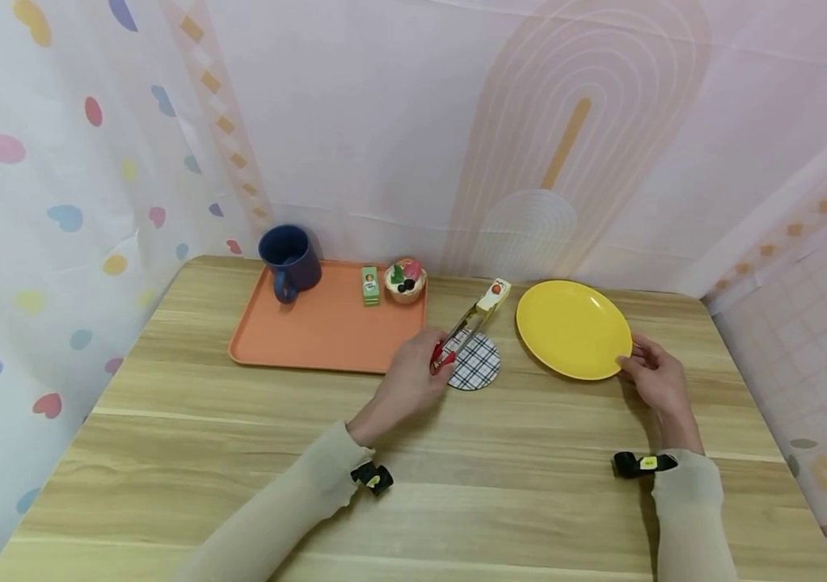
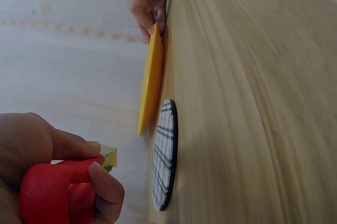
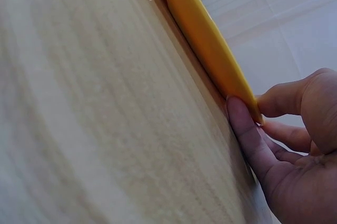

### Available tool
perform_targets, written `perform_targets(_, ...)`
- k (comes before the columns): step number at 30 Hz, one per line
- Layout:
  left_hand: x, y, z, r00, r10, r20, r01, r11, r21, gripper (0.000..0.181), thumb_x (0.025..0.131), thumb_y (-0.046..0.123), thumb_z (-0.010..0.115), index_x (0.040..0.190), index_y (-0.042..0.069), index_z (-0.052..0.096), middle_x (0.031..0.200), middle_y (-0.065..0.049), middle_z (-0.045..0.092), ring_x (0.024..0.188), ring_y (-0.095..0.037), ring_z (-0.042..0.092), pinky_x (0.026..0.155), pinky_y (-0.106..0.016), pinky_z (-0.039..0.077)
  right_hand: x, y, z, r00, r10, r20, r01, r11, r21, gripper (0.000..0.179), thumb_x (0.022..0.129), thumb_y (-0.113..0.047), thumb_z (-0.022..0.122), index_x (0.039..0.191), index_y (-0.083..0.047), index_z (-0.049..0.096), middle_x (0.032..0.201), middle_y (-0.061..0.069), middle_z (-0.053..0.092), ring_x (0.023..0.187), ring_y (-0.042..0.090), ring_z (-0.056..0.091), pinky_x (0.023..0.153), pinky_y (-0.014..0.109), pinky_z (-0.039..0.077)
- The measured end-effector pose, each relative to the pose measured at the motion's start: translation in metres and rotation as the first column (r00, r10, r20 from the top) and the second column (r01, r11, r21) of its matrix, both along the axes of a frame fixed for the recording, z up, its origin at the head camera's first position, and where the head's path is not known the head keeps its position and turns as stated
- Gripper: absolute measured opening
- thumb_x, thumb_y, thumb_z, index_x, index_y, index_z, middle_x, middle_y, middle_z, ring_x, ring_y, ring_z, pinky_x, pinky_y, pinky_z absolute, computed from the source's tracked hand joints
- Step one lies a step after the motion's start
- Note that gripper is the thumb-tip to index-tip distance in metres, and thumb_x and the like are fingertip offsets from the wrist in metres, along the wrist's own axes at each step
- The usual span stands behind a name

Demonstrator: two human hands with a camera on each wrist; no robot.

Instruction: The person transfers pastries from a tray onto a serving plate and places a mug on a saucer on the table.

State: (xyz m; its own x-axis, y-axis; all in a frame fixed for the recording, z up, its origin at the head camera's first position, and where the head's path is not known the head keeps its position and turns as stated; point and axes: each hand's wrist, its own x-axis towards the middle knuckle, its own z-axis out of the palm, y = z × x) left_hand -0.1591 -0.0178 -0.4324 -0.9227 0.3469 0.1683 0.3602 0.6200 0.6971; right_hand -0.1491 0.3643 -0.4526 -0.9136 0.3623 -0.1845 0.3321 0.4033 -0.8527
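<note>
My left hand (image 1: 416, 373) grips the red handles of a pair of metal tongs (image 1: 466, 330). Between the tong tips is a small whitish-yellow box with an orange-red picture (image 1: 494, 296), held above the table. Below the tongs lies a round checked coaster (image 1: 476, 361), partly hidden by hand and tongs. My right hand (image 1: 656, 380) pinches the right edge of a yellow plate (image 1: 573, 327). In the right wrist view the fingers (image 3: 284, 100) and thumb meet at the plate's rim (image 3: 210, 45). The left wrist view shows the red handles (image 2: 58, 192) in my curled fingers.
An orange tray (image 1: 326, 339) lies at the back left of the wooden table (image 1: 500, 485). On it stand a dark blue mug (image 1: 293, 263), small green boxes (image 1: 370, 286) and a fruit-topped tart (image 1: 405, 282). A patterned curtain (image 1: 384, 121) hangs behind the table.
</note>
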Motion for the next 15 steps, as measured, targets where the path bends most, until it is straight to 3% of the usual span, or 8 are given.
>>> perform_targets(15, -0.007, 0.025, -0.002, 0.999, -0.041, 0.009, 0.041, 0.999, -0.027, 0.031, 0.096, 0.013, 0.069, 0.122, 0.001, 0.061, 0.097, -0.009, 0.062, 0.081, -0.018, 0.052, 0.066, -0.029, 0.040, 0.000, 0.000, 0.000, 1.000, -0.009, -0.005, 0.009, 1.000, -0.006, 0.060, 0.102, -0.011, 0.060, 0.157, -0.004, 0.038, 0.124, 0.001, 0.055, 0.089, -0.010, 0.056, 0.077, 0.013, 0.055)
